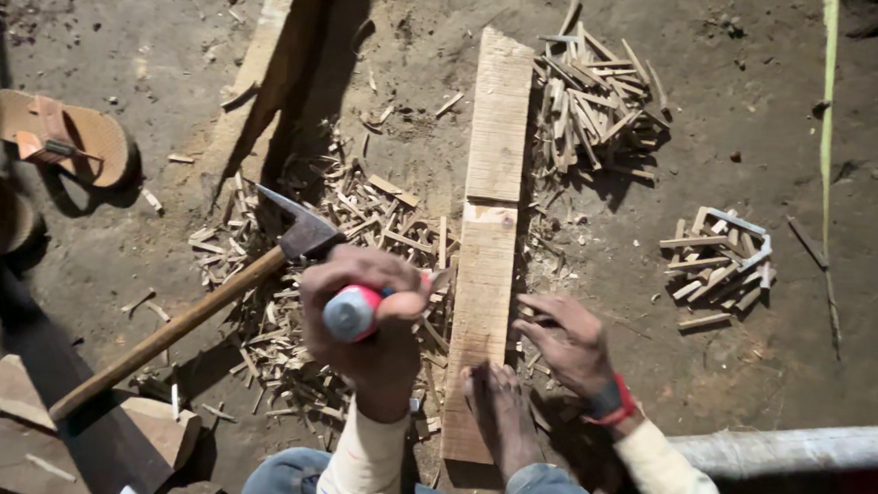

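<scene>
My left hand [365,318] is closed around the red and grey handle of a tool [350,313], raised above a scatter of wood chips [360,223]; the tool's working end is hidden. Just left of it lies a hammer [304,235] whose long wooden handle runs down to the lower left. My right hand [569,342] rests on the dirt with its fingers on thin wooden sticks, beside a long pale plank [485,280]. My bare foot [501,411] presses on the plank's near end.
A heap of split sticks [592,100] lies at the plank's far right, and a smaller pile [719,257] lies further right. A sandal [64,137] is on the left, wood blocks [154,428] at lower left, a grey pipe [789,451] at lower right, and a slanted board [268,68] at upper left.
</scene>
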### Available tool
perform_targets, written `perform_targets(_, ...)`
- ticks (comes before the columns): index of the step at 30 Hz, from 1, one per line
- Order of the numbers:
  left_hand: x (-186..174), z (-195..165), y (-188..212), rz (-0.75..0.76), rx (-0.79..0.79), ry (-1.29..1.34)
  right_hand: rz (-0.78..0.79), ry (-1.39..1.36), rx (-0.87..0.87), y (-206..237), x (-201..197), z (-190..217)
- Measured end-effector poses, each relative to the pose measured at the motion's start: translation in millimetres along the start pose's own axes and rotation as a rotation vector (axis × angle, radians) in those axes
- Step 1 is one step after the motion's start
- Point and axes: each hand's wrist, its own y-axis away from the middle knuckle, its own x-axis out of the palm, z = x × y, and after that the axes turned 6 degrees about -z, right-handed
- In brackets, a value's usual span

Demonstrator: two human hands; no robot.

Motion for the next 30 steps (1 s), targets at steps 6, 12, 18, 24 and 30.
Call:
perform_targets(6, 13, -20, -9, 0.126, -0.158, 0.136, -0.059, 0.045, -0.136, -27, 38, 18)
perform_targets(12, 22, -2, -3, 0.358, 0.005, -0.038, -0.045, 0.065, -0.221, -35, 34, 20)
perform_targets(18, 27, 7, 5, 0.422, -0.114, 0.007, 0.037, -0.301, -0.254, -29, 34, 6)
perform_targets(24, 32, 8, 5, 0.461, -0.094, -0.095, 0.090, -0.472, -0.138, -20, 42, -9)
perform_targets(30, 30, 10, 9, 0.445, -0.087, -0.101, 0.108, -0.459, -0.133, -17, 42, -11)
